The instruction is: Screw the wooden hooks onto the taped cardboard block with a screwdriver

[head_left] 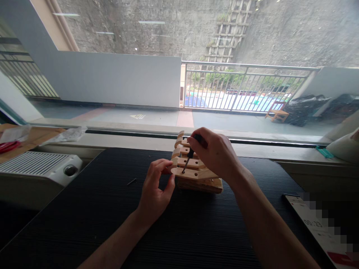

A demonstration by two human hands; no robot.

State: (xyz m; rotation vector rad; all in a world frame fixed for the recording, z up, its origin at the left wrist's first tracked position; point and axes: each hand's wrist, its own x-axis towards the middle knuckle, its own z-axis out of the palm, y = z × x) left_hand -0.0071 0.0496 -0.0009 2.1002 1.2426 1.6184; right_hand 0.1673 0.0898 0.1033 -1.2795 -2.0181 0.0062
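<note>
My right hand (214,149) is wrapped round the dark handle of a screwdriver (190,154). Its shaft slants down and left, and the tip meets a screw hole in the nearest slat of a pale wooden piece (190,173). This piece has several parallel slats with holes and curved left ends, and sits on a thicker wooden block (209,185). With thumb and fingers, my left hand (157,183) pinches the curved left end of the nearest slat. A loose screw (131,181) lies on the black table to the left of that hand.
The black table (84,224) stands against a window sill (246,151). A phone (311,224) showing a timer lies at its right edge. Left of the table are a white radiator (42,166) and a brown board with plastic bags. A small green object (324,152) rests on the sill.
</note>
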